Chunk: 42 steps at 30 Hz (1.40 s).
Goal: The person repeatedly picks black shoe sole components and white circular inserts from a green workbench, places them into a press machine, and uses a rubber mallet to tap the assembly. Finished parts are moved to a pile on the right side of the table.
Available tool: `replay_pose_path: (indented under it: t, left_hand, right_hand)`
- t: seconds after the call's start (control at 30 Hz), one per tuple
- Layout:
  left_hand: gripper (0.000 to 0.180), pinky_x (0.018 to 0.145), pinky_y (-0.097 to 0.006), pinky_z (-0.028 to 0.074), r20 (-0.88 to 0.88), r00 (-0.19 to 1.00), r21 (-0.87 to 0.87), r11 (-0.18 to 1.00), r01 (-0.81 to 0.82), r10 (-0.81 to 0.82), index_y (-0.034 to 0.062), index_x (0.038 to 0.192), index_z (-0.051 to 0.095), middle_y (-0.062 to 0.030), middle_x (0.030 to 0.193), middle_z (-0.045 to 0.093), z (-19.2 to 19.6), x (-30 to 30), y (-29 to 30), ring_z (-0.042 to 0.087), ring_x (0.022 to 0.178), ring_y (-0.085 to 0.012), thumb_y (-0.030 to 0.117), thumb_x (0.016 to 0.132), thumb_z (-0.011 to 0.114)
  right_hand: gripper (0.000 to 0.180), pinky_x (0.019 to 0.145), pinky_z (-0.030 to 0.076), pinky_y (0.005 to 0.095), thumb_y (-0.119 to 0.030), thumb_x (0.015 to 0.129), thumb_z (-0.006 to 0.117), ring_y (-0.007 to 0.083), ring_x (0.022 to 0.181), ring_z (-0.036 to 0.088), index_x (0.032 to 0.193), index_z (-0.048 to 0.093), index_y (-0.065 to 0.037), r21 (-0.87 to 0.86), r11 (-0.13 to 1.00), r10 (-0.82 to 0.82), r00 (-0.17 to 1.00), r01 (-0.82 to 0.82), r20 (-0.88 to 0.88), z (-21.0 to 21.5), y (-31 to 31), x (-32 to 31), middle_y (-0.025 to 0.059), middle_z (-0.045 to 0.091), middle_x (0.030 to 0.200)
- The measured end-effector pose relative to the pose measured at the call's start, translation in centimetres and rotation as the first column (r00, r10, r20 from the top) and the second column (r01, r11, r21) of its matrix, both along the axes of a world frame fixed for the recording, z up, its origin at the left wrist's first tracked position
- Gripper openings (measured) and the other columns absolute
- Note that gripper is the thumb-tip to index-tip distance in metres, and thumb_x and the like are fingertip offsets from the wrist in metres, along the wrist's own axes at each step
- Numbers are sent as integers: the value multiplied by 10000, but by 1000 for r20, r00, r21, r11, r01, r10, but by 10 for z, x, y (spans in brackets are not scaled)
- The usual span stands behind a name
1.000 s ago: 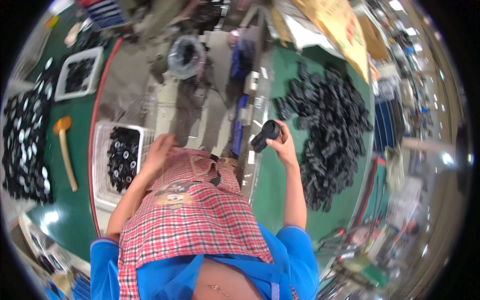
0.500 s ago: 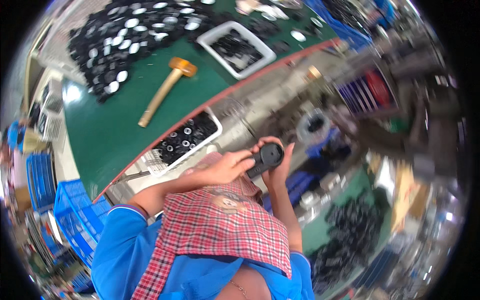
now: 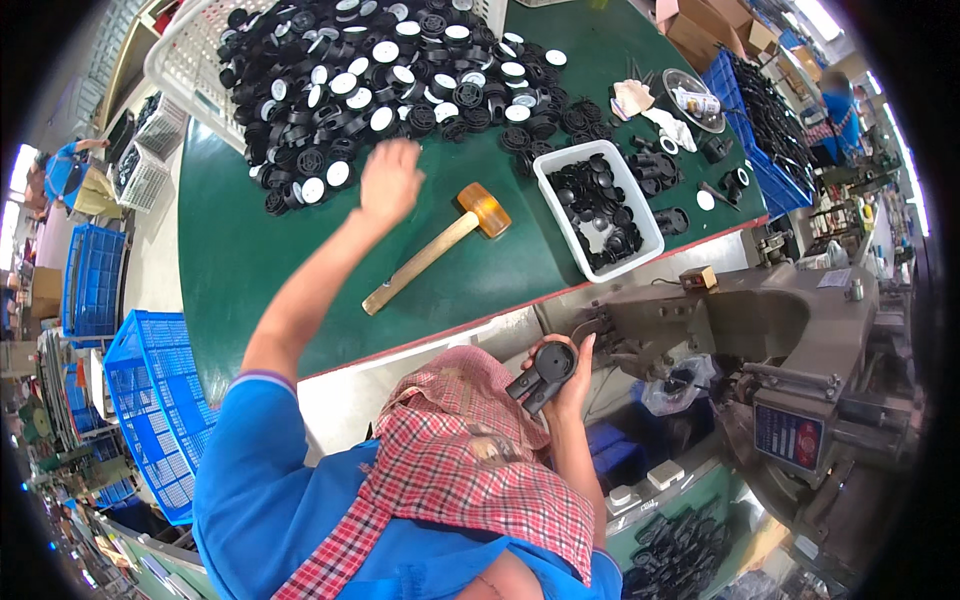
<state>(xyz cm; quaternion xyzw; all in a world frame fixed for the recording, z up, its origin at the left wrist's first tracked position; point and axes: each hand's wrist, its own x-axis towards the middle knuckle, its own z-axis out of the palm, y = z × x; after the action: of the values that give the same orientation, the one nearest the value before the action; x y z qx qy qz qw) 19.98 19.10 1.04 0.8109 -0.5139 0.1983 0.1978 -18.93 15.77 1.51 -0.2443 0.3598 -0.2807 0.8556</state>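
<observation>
In my right hand [image 3: 572, 388] rests a black plastic part [image 3: 551, 366] with a round cup and a short stem, its cup facing up, held in front of the checked apron. My left arm stretches over the green table, and my left hand [image 3: 390, 182] hovers at the near edge of a pile of black and white round wheels [image 3: 385, 115]. Its fingers are extended and slightly blurred, with nothing visible in them. To the right of that hand lies a mallet [image 3: 484, 211] with an amber head and a wooden handle.
A white bin [image 3: 640, 235] of small black parts stands on the green table [image 3: 290, 270]. A grey machine [image 3: 830, 310] is at the right. Blue crates [image 3: 150, 400] stand at the left. Black parts [image 3: 680, 545] lie on a lower green surface. Other people work farther off.
My left hand has left the black plastic part and reached out to the wheel pile. The right hand still holds the part. My view has shifted, and the table shows lower and farther right.
</observation>
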Motion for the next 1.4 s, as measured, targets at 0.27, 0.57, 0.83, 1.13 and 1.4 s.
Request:
replay_pose_path:
  t: [0.27,0.57,0.83,1.13,1.4]
  left_hand:
    - [518,1029,-431,366,164,979,271,960,69,-117,62,1151,587,-110,1029,610,1,80,-38,530,1090,-285,210,693,780]
    - [480,600,-218,500,-786,-498,-423,906,3,-365,58,1288,491,-35,974,611,33,-110,-21,611,776,-116,407,964,553]
    - [376,844,-289,553,-735,-598,-466,878,105,-319,26,1292,478,-77,1198,568,22,-264,-12,608,1040,-158,102,943,597]
    - [427,889,-367,517,-468,331,-508,556,658,-819,-8,1151,618,-227,1251,589,39,-349,-21,625,1079,-358,29,745,741]
    - [354,915,-375,507,-555,249,-441,535,721,-794,-35,1094,651,-229,1273,576,44,-354,-11,616,1096,-349,62,763,729]
  right_hand:
    - [657,654,536,398,-614,975,317,297,695,627,980,571,-7,85,996,-39,998,42,-39,-1,-12,-13,184,615,820]
    - [638,667,540,374,-586,986,333,277,712,635,1021,575,4,26,998,-62,998,61,30,7,-37,-17,173,615,845]
    - [654,657,555,347,-573,1001,289,238,718,647,1055,559,20,-102,988,-113,993,116,32,22,-44,-50,159,627,865]
    - [594,830,499,291,-555,1000,354,152,899,630,1087,590,-17,97,980,-180,981,173,67,8,-42,-105,70,644,989]
    - [629,809,482,271,-581,992,350,128,848,611,991,614,-9,-68,992,-121,975,110,-186,11,-43,-120,55,649,914]
